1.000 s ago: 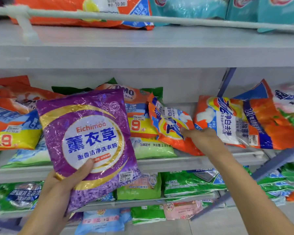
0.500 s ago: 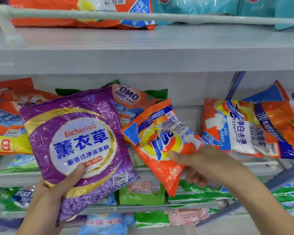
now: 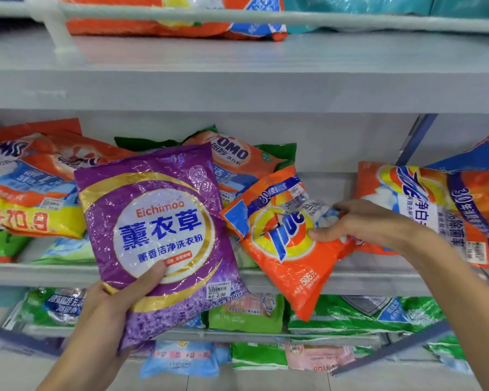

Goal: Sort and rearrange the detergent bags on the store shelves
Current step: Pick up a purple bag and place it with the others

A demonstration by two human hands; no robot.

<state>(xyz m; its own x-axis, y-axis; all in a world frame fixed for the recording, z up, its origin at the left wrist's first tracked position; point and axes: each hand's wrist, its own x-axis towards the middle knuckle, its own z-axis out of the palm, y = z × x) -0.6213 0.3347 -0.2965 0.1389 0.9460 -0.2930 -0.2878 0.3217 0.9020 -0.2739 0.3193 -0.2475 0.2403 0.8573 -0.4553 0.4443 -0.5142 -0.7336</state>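
Here the left hand point(image 3: 116, 303) grips the purple bag point(image 3: 158, 235) while the right hand point(image 3: 362, 224) pinches the orange bag point(image 3: 285, 249).

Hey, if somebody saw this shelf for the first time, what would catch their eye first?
The shiny purple bag stands out most, held up left of centre by the left hand in front of the middle shelf. Just right of it, the right hand grips a small orange bag, tilted, its lower corner pointing down toward the green bags below.
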